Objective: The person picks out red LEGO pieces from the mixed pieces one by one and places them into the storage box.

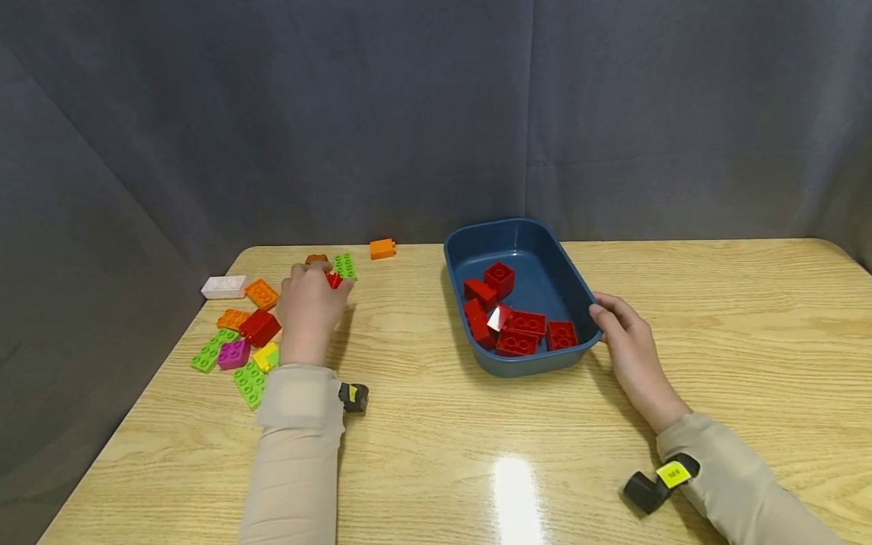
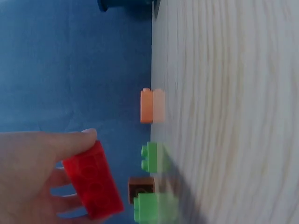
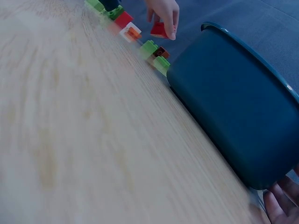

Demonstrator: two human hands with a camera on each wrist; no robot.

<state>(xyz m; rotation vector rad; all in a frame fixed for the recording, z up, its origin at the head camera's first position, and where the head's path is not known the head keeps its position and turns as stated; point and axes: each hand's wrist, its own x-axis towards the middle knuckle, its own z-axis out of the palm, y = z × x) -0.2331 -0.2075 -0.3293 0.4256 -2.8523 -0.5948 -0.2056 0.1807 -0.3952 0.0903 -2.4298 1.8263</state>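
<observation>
A red toy brick (image 2: 93, 182) is pinched between the thumb and fingers of my left hand (image 1: 312, 310), held above the table at the left. In the head view the hand covers most of that brick. My right hand (image 1: 630, 356) grips the near right corner of a blue plastic bin (image 1: 521, 367), thumb at the rim and fingers on the outer side. Inside the bin several red bricks (image 1: 527, 323) lie in the near half, one with a white face (image 1: 499, 316).
Left of my left hand lie loose bricks: a red one (image 1: 260, 328), a magenta one (image 1: 234, 354), a white one (image 1: 225, 287), and several green and orange ones. A green brick (image 1: 345, 266) and an orange brick (image 1: 383, 249) lie near the table's back edge, before a grey curtain (image 1: 422, 113).
</observation>
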